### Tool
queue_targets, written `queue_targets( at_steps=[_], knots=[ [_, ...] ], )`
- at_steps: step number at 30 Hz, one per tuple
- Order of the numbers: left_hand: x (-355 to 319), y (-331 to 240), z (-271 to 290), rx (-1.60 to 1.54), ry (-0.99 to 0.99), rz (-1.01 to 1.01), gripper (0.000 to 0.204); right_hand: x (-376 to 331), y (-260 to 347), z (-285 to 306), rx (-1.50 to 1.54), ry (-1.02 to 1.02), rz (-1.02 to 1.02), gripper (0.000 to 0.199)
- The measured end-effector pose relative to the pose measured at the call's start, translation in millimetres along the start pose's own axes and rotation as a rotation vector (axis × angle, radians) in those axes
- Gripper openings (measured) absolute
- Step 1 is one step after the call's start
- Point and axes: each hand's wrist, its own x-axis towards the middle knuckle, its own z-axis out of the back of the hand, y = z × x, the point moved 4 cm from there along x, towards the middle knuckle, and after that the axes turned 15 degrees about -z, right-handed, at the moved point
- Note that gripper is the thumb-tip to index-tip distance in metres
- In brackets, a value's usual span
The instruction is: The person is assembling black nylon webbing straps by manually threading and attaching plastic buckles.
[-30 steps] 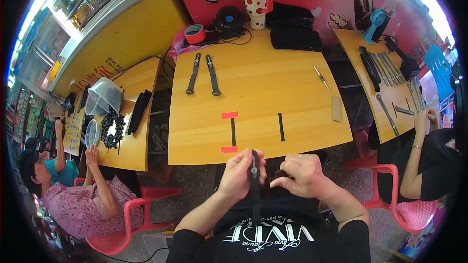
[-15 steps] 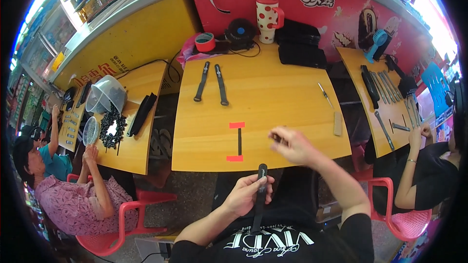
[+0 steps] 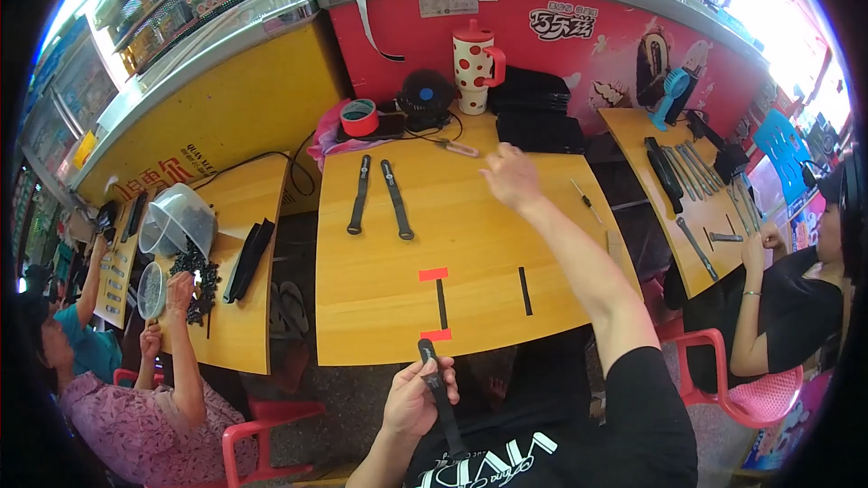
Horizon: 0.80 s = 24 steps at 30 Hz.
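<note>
Fingers point(image 3: 432, 390) around black strap point(image 3: 438, 393)

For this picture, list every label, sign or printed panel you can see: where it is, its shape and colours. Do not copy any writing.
Red printed panel: cabinet front behind the table, white lettering, ice-cream pictures.
White labels: two small rectangles on the grey ledge above it.
Yellow panel: cabinet front at left, small red lettering low down.

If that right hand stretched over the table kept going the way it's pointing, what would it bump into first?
Probably the stack of black items at the table's far edge; the right hand points up and slightly left toward it. Height above the table is unclear.
</note>
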Motion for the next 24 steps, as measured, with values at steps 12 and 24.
queue_targets(
  at_steps=[12,24],
  knots=[
    [25,32,-42,0.011,0.168,0.137,0.027,-63,-154,35,-0.116,-0.068,-0.312,0.015],
    [20,36,-49,0.040,0.167,0.069,0.024,-210,54,146,0.869,0.513,0.130,0.012]
  ],
)
